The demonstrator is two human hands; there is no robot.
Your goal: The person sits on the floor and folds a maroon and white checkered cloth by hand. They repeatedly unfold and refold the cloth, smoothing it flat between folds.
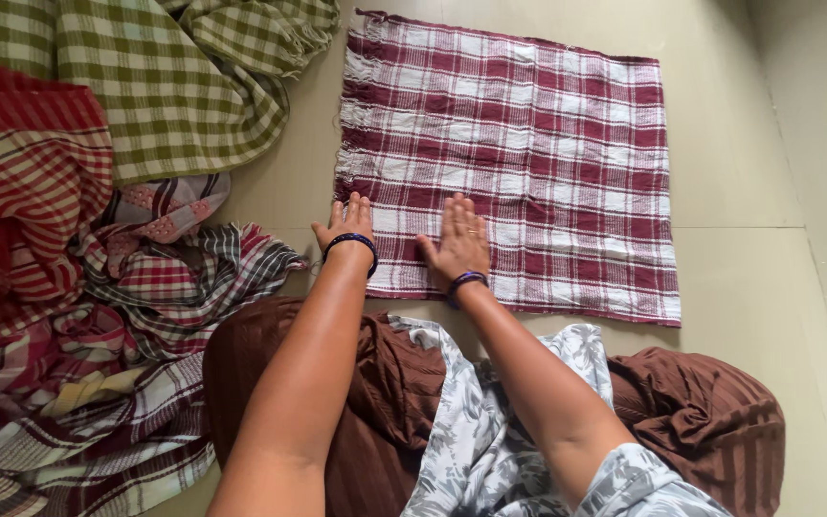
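Nearest the person, brown trousers (701, 421) and a grey-and-white patterned top (490, 421) fill the foreground, both forearms stretching out to twelve o'clock. The left hand (346, 225) lies flat, fingers spread a little, holding nothing, at the near-left corner of the maroon-and-white checked cloth (528, 163). The right hand (457, 244) presses palm-down on the cloth's near edge, also open and empty. It looks like the smoothing stage of a fold; the next move would call for gripping an edge. The cloth lies square on the tiled floor (777, 258), running away from the hands. At nine to eleven o'clock sits a heap of checked cloths (78, 239).
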